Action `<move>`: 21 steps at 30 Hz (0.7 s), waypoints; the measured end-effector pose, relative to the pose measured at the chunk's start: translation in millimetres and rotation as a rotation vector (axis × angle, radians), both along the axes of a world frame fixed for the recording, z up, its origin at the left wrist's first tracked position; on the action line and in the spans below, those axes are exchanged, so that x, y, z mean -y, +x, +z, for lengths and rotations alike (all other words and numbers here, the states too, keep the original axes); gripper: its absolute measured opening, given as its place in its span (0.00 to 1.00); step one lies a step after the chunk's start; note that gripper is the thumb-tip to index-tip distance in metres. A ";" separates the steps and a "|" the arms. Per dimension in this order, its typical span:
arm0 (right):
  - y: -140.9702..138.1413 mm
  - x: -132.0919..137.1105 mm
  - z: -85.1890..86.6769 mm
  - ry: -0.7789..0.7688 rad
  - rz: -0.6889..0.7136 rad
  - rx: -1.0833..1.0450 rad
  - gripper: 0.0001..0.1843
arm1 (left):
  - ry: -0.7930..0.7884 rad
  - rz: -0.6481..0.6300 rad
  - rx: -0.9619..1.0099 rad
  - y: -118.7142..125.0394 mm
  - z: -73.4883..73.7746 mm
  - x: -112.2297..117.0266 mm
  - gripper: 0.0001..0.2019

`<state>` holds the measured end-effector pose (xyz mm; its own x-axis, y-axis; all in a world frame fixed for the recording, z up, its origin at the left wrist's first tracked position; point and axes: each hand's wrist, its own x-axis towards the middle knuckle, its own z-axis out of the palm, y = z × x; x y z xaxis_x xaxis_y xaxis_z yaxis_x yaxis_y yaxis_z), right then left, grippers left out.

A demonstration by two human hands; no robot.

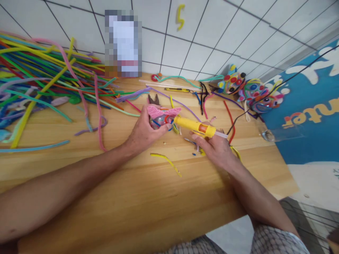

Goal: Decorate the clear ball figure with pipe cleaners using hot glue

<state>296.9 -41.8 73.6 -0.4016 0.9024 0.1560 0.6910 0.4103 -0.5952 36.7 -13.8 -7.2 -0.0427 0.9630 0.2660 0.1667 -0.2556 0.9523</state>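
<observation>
Two hands of mine work over a wooden table [106,190], each one closed on something. With my left hand [143,130] I pinch a small transparent craft piece [156,121] between thumb and fingers; it sits a little above the wood, near the middle of the view, topped with a pink chenille strip [162,112] that spreads to both sides. My right hand [218,146] is wrapped around a yellow hot glue gun [192,125], though most of its grip is hidden from me. A translucent glue stick [221,134] pokes out of the gun's back end, while its nozzle points at the craft piece; I cannot tell whether they touch. Just behind my left fingers lie dark-handled pliers [153,100], and beyond them a yellow utility knife [177,89]. One bent yellow chenille stem [166,163] lies nearer to me, well apart from both hands. On my left is a heap of coloured pipe cleaners [50,76], stretching toward the white tiled wall [161,42]. To the far right, two decorated figures [231,83] stand close together by the wall, and a black cord [245,106] runs in front of them.
</observation>
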 end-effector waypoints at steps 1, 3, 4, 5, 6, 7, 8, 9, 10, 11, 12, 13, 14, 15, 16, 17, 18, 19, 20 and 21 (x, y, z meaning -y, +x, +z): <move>0.0 0.1 0.1 0.002 0.006 0.004 0.11 | 0.002 -0.003 -0.002 -0.1 0.5 0.1 0.29; 0.2 0.0 -0.7 0.004 0.010 0.003 0.11 | 0.004 -0.012 0.002 -0.5 1.7 0.2 0.29; 0.5 -0.1 -1.4 0.006 0.007 0.000 0.11 | 0.005 -0.019 0.006 -0.7 2.3 0.3 0.29; 0.7 -0.4 -2.4 0.010 0.001 -0.006 0.11 | 0.005 -0.027 0.010 -0.9 2.9 0.3 0.30; 1.0 -0.7 -3.4 0.017 -0.006 -0.013 0.11 | 0.002 -0.034 0.012 -1.1 3.4 0.4 0.30; 1.2 -1.0 -4.3 0.022 -0.012 -0.017 0.11 | -0.003 -0.038 0.012 -1.3 3.9 0.4 0.30; 1.3 -1.3 -5.0 0.027 -0.013 -0.020 0.11 | -0.008 -0.040 0.009 -1.5 4.2 0.6 0.29; 1.3 -1.5 -5.4 0.029 -0.010 -0.018 0.10 | -0.012 -0.038 0.003 -1.6 4.3 0.7 0.29; 1.2 -1.6 -5.6 0.030 -0.006 -0.016 0.10 | -0.015 -0.032 -0.005 -1.7 4.3 0.9 0.29; 1.1 -1.6 -5.5 0.030 -0.002 -0.013 0.10 | -0.017 -0.024 -0.015 -1.8 4.2 1.0 0.29; 1.0 -1.5 -5.3 0.032 -0.001 -0.010 0.09 | -0.019 -0.015 -0.024 -1.9 4.1 1.2 0.29; 0.9 -1.5 -5.1 0.037 0.000 -0.009 0.09 | -0.022 -0.009 -0.032 -2.0 4.0 1.4 0.28; 0.9 -1.5 -5.0 0.042 -0.003 -0.008 0.09 | -0.026 -0.004 -0.039 -2.1 4.0 1.6 0.28; 1.0 -1.7 -5.1 0.048 -0.005 -0.006 0.09 | -0.030 -0.001 -0.044 -2.3 4.2 1.8 0.27; 1.1 -1.9 -5.2 0.057 -0.005 -0.005 0.09 | -0.033 -0.001 -0.047 -2.4 4.5 2.0 0.27; 1.3 -2.2 -5.6 0.066 -0.003 -0.004 0.09 | -0.034 -0.004 -0.047 -2.4 4.9 2.1 0.26; 1.5 -2.5 -6.0 0.077 0.000 -0.005 0.09 | -0.034 -0.006 -0.046 -2.4 5.3 2.1 0.26; 1.7 -2.8 -6.4 0.085 0.004 -0.005 0.08 | -0.032 -0.006 -0.046 -2.4 5.7 2.1 0.27; 1.7 -3.0 -6.8 0.091 0.008 -0.004 0.08 | -0.027 -0.006 -0.045 -2.3 6.0 2.1 0.27; 1.8 -3.2 -7.1 0.096 0.011 -0.002 0.08 | -0.022 -0.006 -0.044 -2.2 6.1 2.0 0.27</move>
